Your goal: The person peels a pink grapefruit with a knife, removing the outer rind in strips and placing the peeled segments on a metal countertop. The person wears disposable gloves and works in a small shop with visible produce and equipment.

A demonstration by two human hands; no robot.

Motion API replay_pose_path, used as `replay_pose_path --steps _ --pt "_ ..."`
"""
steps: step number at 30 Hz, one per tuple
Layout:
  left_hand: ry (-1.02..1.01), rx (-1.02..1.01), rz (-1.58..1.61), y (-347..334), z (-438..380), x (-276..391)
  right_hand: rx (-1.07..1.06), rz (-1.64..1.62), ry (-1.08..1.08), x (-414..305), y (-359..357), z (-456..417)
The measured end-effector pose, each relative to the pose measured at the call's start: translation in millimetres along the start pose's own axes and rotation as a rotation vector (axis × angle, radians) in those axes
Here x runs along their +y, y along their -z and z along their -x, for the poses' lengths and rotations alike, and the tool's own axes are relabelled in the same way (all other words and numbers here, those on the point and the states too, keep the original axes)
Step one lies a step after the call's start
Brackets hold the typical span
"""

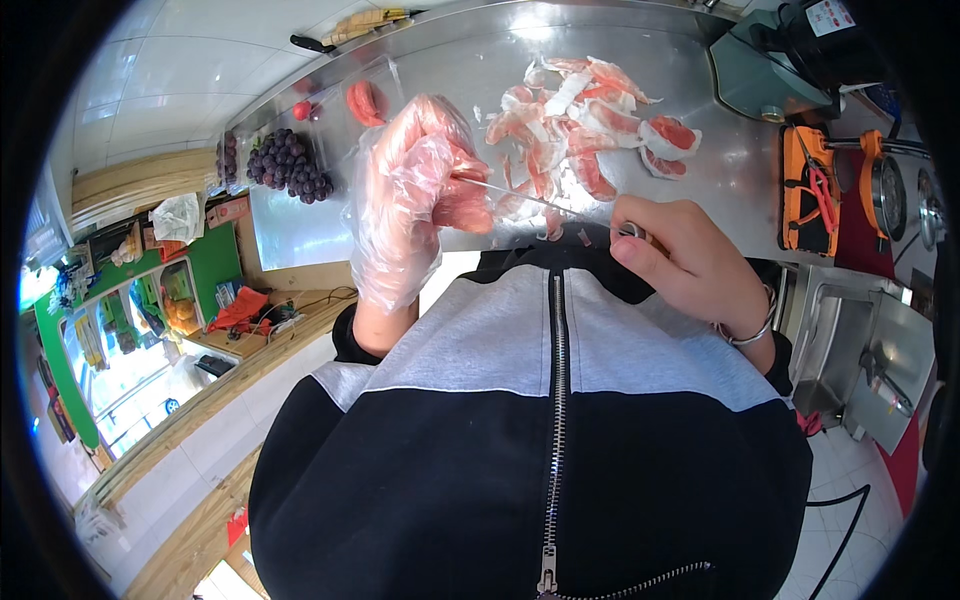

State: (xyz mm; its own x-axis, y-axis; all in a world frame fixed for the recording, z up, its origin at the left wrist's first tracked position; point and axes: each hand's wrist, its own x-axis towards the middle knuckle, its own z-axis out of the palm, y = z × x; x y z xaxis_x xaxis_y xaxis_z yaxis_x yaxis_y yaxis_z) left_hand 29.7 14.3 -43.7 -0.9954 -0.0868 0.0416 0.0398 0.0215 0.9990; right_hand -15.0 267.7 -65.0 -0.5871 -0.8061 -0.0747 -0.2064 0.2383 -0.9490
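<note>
My left hand (pixel 405 195) wears a loose clear plastic glove and grips a chunk of pink citrus flesh (pixel 465 208), which looks like pomelo. Bare, with a metal bangle at the wrist, my right hand (pixel 671 259) holds a knife by its handle. The thin knife blade (pixel 532 199) points left, its tip at the flesh and partly hidden there. Beyond the hands, a heap of pink and white citrus peel and membrane (pixel 577 124) lies on the steel worktop (pixel 442 56). A peeled red segment (pixel 364 103) rests in a clear plastic container behind my left hand.
Dark grapes (pixel 289 165) sit at the worktop's left, near a small red fruit (pixel 302 110). Another knife with a black handle (pixel 311 43) lies past the back edge. At right stand a grey-green machine (pixel 765 71) and an orange-and-black tool (pixel 810 191); a steel sink (pixel 829 337) is below.
</note>
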Motion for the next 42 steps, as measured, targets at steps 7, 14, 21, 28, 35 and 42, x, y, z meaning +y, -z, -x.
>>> replay_pose_path --steps 7,14,21,28,35,42 --pt "-0.036 0.036 0.047 -3 0 0 0.092 0.324 0.052 -5 -1 -1" --pt "-0.03 0.123 0.107 -7 1 2 0.336 0.558 0.216 1 -12 -5" --pt "-0.091 0.066 0.081 -4 1 -3 0.069 0.14 0.082 2 -5 -8" --pt "-0.181 0.022 0.211 -5 -3 -5 0.076 -0.039 0.063 6 -13 -12" --pt "-0.226 -0.099 0.314 2 -8 -7 0.123 -0.131 0.061 9 -19 -13" --pt "-0.179 -0.054 0.337 -2 -7 -4 0.138 -0.049 0.073 9 -19 -12"
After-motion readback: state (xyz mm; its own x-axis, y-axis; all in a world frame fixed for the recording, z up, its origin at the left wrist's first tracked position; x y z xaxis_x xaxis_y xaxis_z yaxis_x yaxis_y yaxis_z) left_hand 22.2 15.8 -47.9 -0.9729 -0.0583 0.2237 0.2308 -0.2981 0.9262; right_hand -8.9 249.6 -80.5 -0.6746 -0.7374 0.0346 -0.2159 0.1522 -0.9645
